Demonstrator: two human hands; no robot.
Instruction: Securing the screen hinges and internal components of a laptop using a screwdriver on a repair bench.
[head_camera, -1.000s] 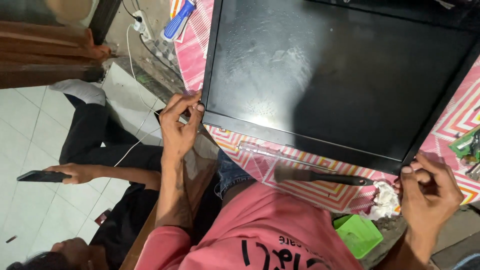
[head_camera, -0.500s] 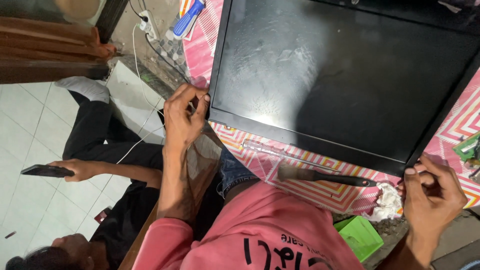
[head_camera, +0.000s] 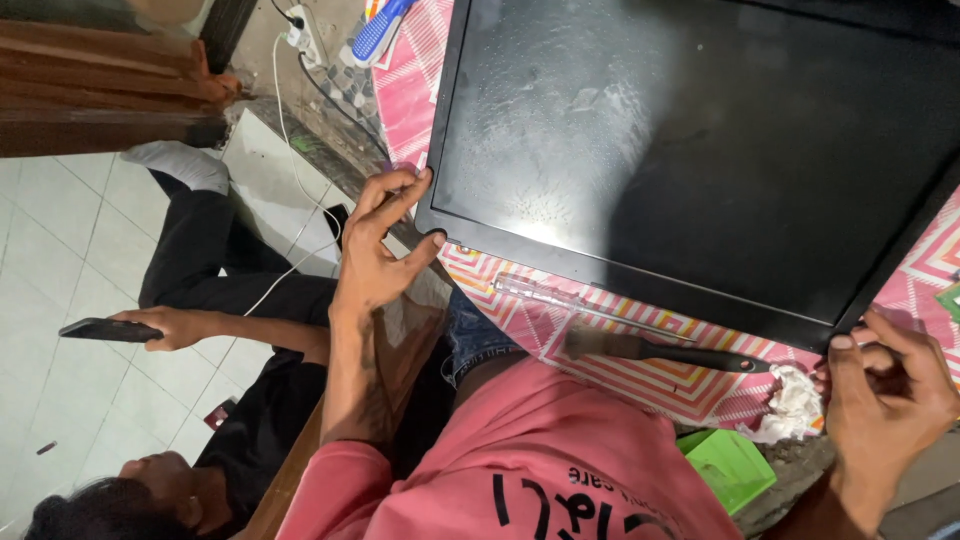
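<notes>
Clutter around the patterned pink cloth (head_camera: 640, 375)

A screwdriver (head_camera: 660, 349) and crumpled tissue (head_camera: 792, 404) lie at lower right; a green box (head_camera: 730, 467) below; a person holding a phone (head_camera: 108, 330) lies at lower left.

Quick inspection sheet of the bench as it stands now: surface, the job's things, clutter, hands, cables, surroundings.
Surface: table under a pink patterned cloth.
Job's things: black flat screen panel lying flat on the cloth.
Clutter: clear-handled screwdriver, dark-handled tool, crumpled white tissue, green container, blue brush.
Hands: left hand grips the panel's near left corner; right hand grips its near right corner.
Cables: white cord from a power strip.
Surroundings: a person lying on the tiled floor, holding a phone.
</notes>
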